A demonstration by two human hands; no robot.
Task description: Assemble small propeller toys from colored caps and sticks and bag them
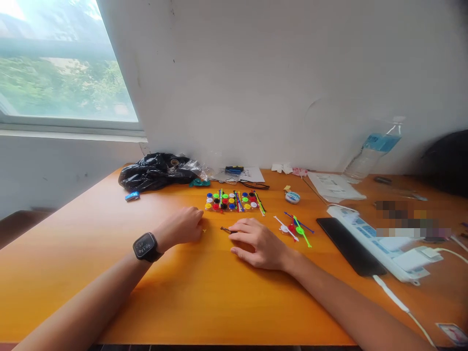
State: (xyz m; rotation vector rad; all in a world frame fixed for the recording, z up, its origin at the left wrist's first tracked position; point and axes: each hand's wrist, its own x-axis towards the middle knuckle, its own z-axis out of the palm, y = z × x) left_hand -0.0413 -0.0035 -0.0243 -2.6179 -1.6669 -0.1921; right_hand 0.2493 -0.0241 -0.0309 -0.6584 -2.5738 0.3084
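Observation:
My left hand, with a black watch on the wrist, rests on the orange table with its fingers curled; a tiny yellow piece lies just beside its fingertips. My right hand lies palm down, fingers bent, pinching a thin dark stick that pokes out to the left. Behind both hands sits a cluster of small coloured round caps and sticks. Right of my right hand lie a few loose coloured sticks with round ends.
A black plastic bag lies at the back left, a blue eraser-like block near it. A dark phone, a white power strip with cables, papers and a water bottle fill the right side.

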